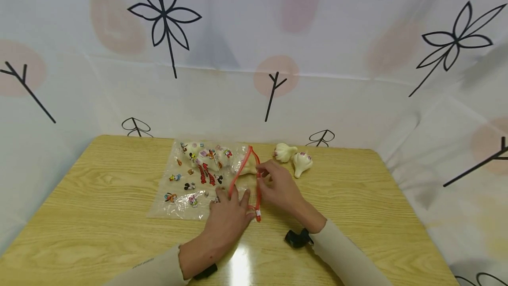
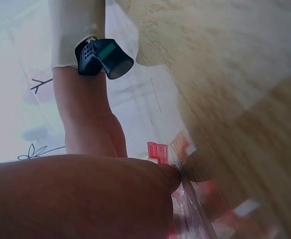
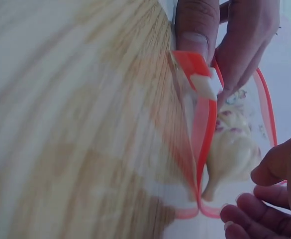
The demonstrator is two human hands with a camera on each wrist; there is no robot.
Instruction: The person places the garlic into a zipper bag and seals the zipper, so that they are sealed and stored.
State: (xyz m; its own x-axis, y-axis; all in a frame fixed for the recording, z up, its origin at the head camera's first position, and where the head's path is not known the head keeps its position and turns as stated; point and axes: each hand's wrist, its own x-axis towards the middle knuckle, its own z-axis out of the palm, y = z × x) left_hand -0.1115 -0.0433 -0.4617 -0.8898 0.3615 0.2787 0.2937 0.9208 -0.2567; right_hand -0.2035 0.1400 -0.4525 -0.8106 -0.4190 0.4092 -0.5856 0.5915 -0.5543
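Observation:
A clear zip bag (image 1: 180, 206) with cartoon prints and a red zip edge lies on the table, its mouth facing right and gaping. Several garlic bulbs (image 1: 204, 158) are inside, one close to the mouth. My left hand (image 1: 228, 217) rests over the bag's near corner, thumb and fingers on either side of the red edge by the white slider (image 3: 205, 85). At the mouth, my right hand (image 1: 278, 186) has loosely bent fingers (image 3: 262, 214) close to the red rim, thumb apart from them. Two garlic bulbs (image 1: 283, 152) lie outside, beyond the right hand.
The wooden table (image 1: 99, 233) runs back to a patterned cloth (image 1: 238, 100) behind it. Dark wrist devices (image 1: 298, 238) sit below both hands, beside the sleeves.

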